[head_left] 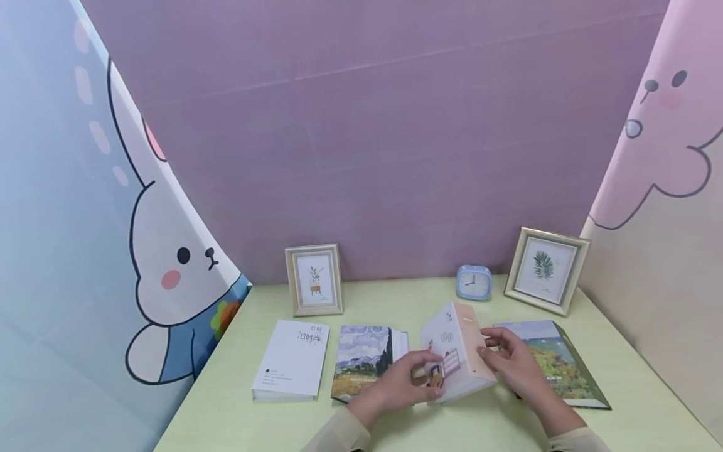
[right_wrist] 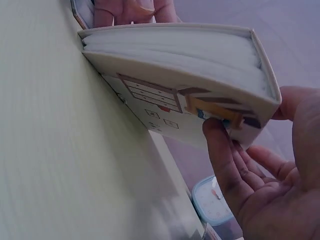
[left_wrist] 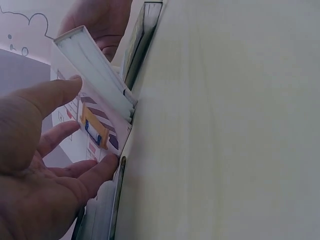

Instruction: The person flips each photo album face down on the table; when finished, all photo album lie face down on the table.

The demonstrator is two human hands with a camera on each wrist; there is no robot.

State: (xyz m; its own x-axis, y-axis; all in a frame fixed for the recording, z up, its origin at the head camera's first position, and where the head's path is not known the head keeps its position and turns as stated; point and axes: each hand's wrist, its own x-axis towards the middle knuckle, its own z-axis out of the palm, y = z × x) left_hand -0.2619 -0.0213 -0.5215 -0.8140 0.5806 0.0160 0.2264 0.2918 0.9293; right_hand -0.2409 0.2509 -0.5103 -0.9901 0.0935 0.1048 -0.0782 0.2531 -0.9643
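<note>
The pink-spined album (head_left: pixel 454 351) is leaning with its spine raised, well in front of the counter's (head_left: pixel 226 427) back edge and a little nearer its right edge than its left. The right hand (head_left: pixel 519 367) is holding it in a narrow grip across the spine, a finger reaching the far cover. The left hand (head_left: pixel 398 383) is forming a wide grip, its thumb and fingertips pressing the near cover without wrapping round it. Whether the album's lower edge is touching the counter, I am not managing to tell

If the left fingers ease off, the covers could be fanning apart, since the right hand is pinching only the spine side, and the pages could be bending at the open edge. The painted album (head_left: pixel 361 358) is lying just beside the left hand, toward the counter's left edge, so a low sweep could be nudging it. The green-edged album (head_left: pixel 556 355), toward the right edge, is lying close enough for the right wrist to be knocking it askew
</note>
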